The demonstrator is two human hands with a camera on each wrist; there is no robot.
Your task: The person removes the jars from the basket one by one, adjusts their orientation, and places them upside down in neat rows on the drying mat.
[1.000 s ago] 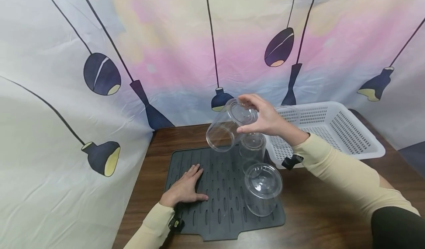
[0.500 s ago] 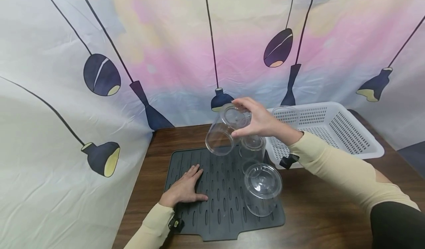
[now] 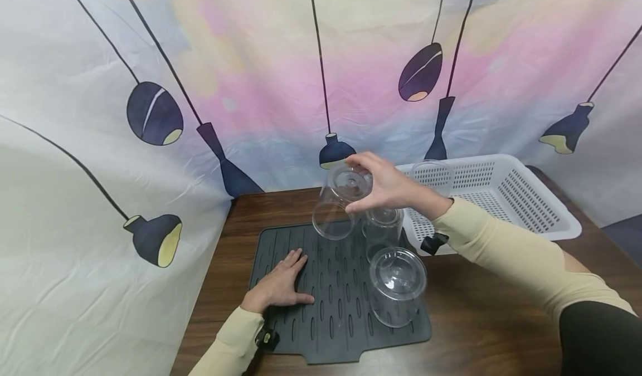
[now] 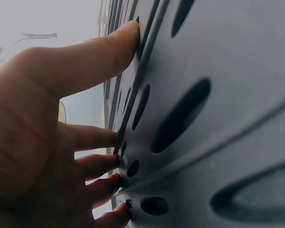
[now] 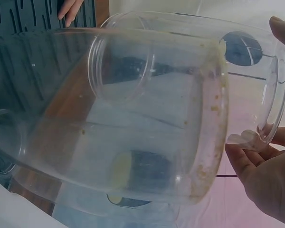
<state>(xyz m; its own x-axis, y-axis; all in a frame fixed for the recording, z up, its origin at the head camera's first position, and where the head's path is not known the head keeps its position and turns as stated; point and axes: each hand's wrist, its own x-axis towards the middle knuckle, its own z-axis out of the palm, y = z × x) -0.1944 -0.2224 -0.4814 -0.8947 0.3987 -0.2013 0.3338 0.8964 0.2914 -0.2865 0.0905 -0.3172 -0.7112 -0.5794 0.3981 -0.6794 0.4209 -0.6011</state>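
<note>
My right hand (image 3: 388, 186) grips a clear cup (image 3: 327, 214) near its base, thumb on one side and fingers on the other. The cup tilts with its mouth down to the left, over the far part of a dark grey drying mat (image 3: 321, 331). Two more clear cups, a rear one (image 3: 381, 242) and a front one (image 3: 396, 303), stand upside down along the mat's right side. In the right wrist view a clear cup with brownish specks (image 5: 199, 118) fills the foreground. My left hand (image 3: 276, 287) rests on the mat's left side, fingers spread.
A white perforated basket (image 3: 567, 225) stands at the right, with a clear rounded rim (image 3: 431, 167) showing in its left end. The wooden table (image 3: 481, 315) lies under everything. A cloth printed with lamps (image 3: 281, 86) hangs behind it.
My right hand has moved left and slightly down with the cup, which now tilts less. The left hand and the standing cups have stayed in place.
</note>
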